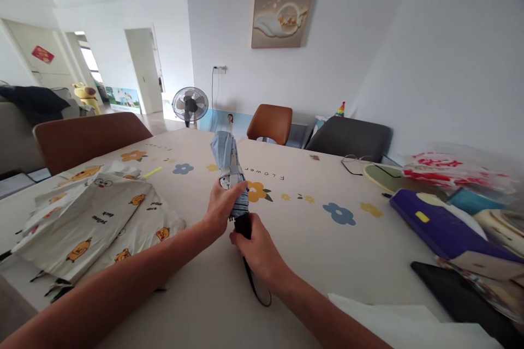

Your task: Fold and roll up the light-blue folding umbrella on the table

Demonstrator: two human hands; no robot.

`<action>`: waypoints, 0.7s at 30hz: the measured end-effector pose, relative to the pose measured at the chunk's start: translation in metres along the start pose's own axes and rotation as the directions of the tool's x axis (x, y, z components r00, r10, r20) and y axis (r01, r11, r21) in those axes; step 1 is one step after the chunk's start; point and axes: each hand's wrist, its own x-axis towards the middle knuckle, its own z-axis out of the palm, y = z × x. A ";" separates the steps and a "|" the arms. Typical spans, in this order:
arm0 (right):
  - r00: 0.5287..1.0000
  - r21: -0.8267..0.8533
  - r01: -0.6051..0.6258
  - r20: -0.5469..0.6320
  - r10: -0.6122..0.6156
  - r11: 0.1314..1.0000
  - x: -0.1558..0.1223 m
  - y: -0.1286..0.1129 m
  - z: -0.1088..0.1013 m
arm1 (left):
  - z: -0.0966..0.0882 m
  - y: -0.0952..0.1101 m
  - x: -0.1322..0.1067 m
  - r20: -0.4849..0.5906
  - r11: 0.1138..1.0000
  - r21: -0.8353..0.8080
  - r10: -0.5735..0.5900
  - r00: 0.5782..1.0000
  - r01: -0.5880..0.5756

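A folded light-blue umbrella [227, 159] stands tilted above the table, tip pointing away from me. My left hand [222, 206] is wrapped round the lower part of its gathered canopy. My right hand [256, 251] is closed on the black handle just below, and a black wrist strap [257, 288] hangs in a loop under that hand. Both forearms reach in from the bottom of the view.
The table wears a cream cloth with flower prints [339, 212]. An opened duck-print umbrella [96, 212] lies at left. Glasses [355, 163], a purple box [444, 228], plastic bags and a black flat item [454, 292] crowd the right. Chairs [270, 122] and a fan [190, 104] stand beyond.
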 end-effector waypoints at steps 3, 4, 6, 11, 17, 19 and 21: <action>0.996 -0.117 -0.057 -0.070 0.049 0.992 0.002 0.001 0.001 | 0.001 -0.001 -0.003 0.014 1.000 -0.018 0.024 1.000 -0.024; 0.994 -0.125 -0.075 -0.094 0.064 0.989 0.003 -0.001 -0.001 | 0.001 -0.001 -0.004 0.018 0.999 -0.026 0.031 0.999 -0.030; 0.989 -0.095 -0.091 -0.126 0.078 0.991 0.005 -0.007 -0.006 | 0.002 -0.001 -0.004 0.041 0.998 -0.059 0.029 0.999 -0.027; 0.955 0.537 -0.246 0.278 0.106 0.807 0.010 -0.019 -0.030 | 0.000 0.000 0.003 0.204 0.957 -0.279 -0.025 0.979 0.083; 0.902 0.767 -0.340 0.430 -0.042 0.544 0.018 -0.023 -0.062 | -0.002 -0.016 0.007 0.211 0.904 -0.327 -0.215 0.953 0.276; 0.906 0.734 -0.324 0.422 -0.028 0.598 0.017 -0.025 -0.066 | -0.002 -0.022 0.006 0.284 0.906 -0.273 -0.245 0.927 0.324; 0.919 0.660 -0.275 0.395 -0.012 0.699 0.015 -0.029 -0.064 | -0.001 -0.026 0.004 0.380 0.907 -0.209 -0.270 0.885 0.366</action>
